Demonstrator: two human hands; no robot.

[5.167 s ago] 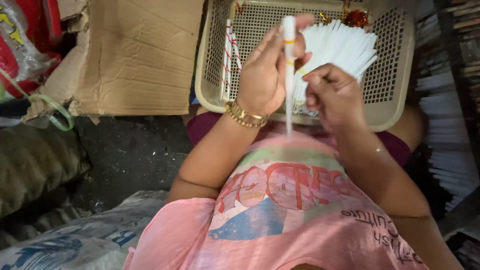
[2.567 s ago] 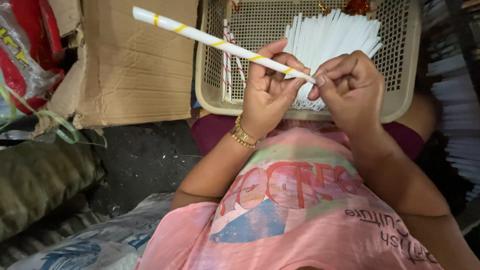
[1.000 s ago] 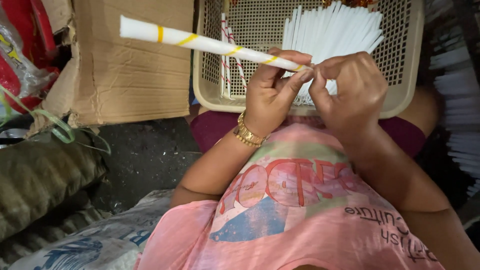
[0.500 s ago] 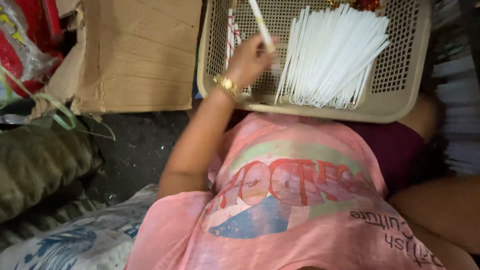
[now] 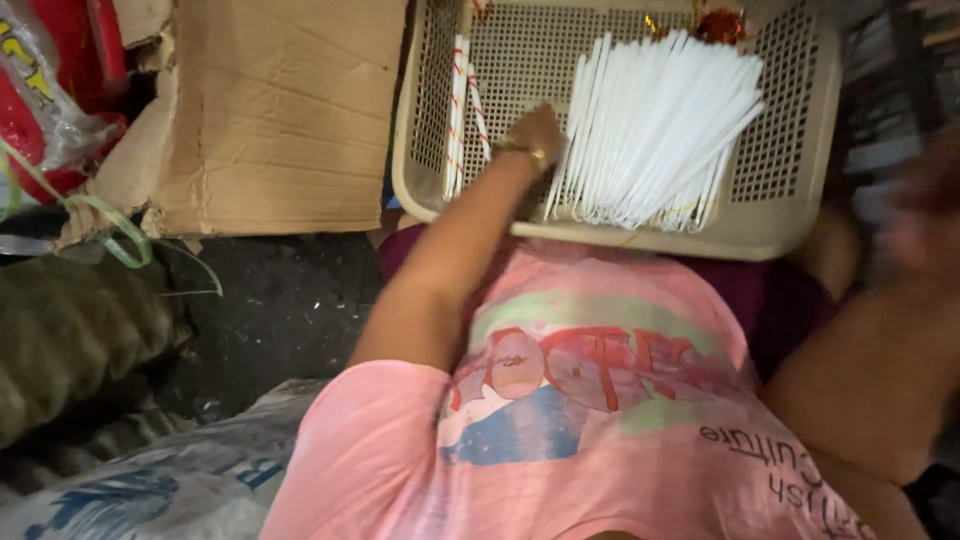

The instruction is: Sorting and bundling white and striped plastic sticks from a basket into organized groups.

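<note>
Head view. Cardboard box (image 5: pixel 270 110) at 11 o'clock of the frame, tan, flattened, torn lower-left corner. Red plastic packaging (image 5: pixel 50 90) at 10 o'clock, shiny, with a green strap (image 5: pixel 110 225) looped below it. Printed white-and-blue sack (image 5: pixel 150 480) at 7 o'clock. Stacked paper (image 5: pixel 890 110) at 2 o'clock, blurred.

Beige perforated basket (image 5: pixel 790 130) sits on the lap, at 12 o'clock. Left hand (image 5: pixel 533 132) is inside it, palm down, seen from the back, gold bracelet at the wrist; can't tell if the fingers grip anything. Striped tubes (image 5: pixel 463 120) lie at 9 o'clock of that hand, just beside it, along the basket's left wall: thin, white with red spiral stripes, running lengthwise. White tubes (image 5: pixel 650 130) lie at 3 o'clock of the hand, close to or touching it: a thick fanned bundle, plain white, tight at the near end, spread at the far end.

Right hand (image 5: pixel 925 215) at 3 o'clock of the frame, outside the basket, motion-blurred; grip unreadable.
</note>
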